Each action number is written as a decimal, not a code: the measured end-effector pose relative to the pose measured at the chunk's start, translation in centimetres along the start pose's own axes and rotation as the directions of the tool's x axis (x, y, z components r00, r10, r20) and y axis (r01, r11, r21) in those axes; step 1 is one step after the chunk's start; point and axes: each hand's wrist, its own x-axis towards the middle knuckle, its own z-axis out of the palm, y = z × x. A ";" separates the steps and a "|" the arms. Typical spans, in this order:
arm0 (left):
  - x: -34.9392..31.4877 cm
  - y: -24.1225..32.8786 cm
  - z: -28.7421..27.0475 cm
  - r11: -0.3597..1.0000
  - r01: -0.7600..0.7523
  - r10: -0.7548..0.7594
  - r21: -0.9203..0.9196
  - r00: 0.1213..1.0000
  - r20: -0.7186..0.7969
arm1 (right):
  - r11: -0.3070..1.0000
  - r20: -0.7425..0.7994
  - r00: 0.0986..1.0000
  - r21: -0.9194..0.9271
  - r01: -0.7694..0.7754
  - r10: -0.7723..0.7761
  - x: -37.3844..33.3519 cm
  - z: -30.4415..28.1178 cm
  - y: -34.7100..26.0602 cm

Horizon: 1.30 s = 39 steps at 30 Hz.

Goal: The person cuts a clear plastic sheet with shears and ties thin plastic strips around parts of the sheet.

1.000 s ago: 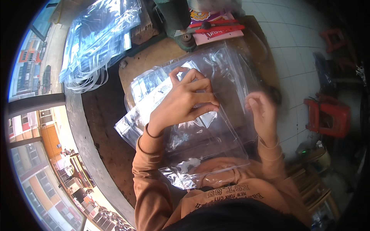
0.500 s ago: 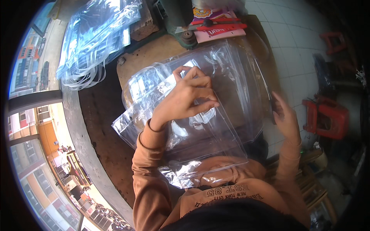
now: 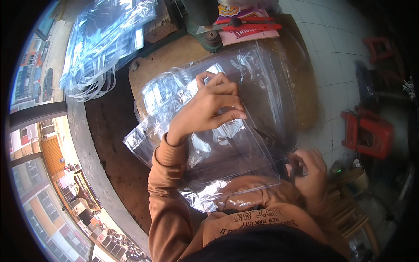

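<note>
Clear plastic bags (image 3: 205, 153) lie layered on the wooden work table, their lower edge hanging over toward my lap. My left hand (image 3: 211, 105) rests on them with bent fingers, thumb and fingertips pinching the upper bag near its right edge. To the lower right, my right hand (image 3: 307, 170) curls around what look like dark scissors (image 3: 270, 139). Their narrow blades point up and left, close to the bag's right edge; motion blur and the fingers hide part of the handles. Whether the blades touch the plastic I cannot tell.
A stack of bluish clear bags with looped handles (image 3: 102, 48) stands at the far left. Beyond the work table (image 3: 146, 74) are a dark green machine (image 3: 211, 38), a red-handled tool (image 3: 255, 27) and pink packaging (image 3: 244, 37). A red stool (image 3: 369, 133) stands at right.
My right hand has swung down and toward me from the table's right side, bringing the scissors to the bag's right edge. My left hand keeps nearly the same place on the plastic.
</note>
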 end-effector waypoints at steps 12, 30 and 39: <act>0.0 0.2 -0.1 1.000 0.010 -0.010 -0.006 1.000 -0.028 | 0.978 -0.021 0.989 -0.153 0.138 -0.143 -0.7 1.0 -0.1; 4.2 -0.4 -6.3 0.993 -0.083 0.102 -0.081 0.956 0.276 | 0.425 0.644 0.758 0.661 -0.619 0.102 -0.2 0.2 1.2; 3.2 2.0 -7.0 0.999 -0.014 0.022 -0.031 0.959 0.282 | 0.531 0.565 0.820 0.670 -0.519 0.090 0.6 -3.5 1.9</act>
